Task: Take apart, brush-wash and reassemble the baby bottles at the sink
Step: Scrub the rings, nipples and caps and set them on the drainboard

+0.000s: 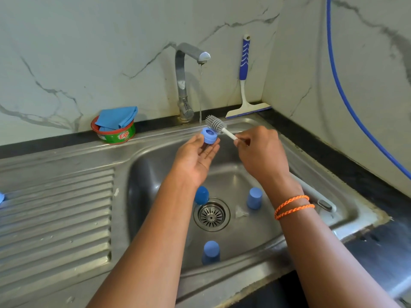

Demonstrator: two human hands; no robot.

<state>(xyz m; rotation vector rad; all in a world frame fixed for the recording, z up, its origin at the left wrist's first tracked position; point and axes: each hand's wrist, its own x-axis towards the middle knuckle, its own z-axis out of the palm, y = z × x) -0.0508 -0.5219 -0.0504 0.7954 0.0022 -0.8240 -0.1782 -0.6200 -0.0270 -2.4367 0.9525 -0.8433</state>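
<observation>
On the far left, the ribbed draining board of the steel sink (66, 207) lay wet, and behind it on the table (55, 143) stood a dish-soap tub (115, 135) with a blue cloth (116, 117) stuffed into it. Next came the tap (184, 81), running a thin stream down into the basin.

Just under that stream the left hand (195, 156) held a blue bottle collar (209, 135) – its grip was a light cradle, the ring propped on nearly straight fingertips with the thumb behind it, the palm turned up. The collar's opening faced up and toward the brush (215, 123), whose grey silicone head touched or nearly touched the ring's rim. The right hand (260, 152) pinched the brush's white handle, fingers curled closed round it.

Below, in the basin, three blue caps (254, 197) stood near the drain (211, 214), and something clear lay between them, too faint to name. Further right a squeegee (244, 81) leaned against the wall.

The step in hand looked like brush-washing the collar. The next move would seem to call for working the bristles into the ring while turning it under the water – a firmer pinch from the left hand would help, since the wet ring could slip.
</observation>
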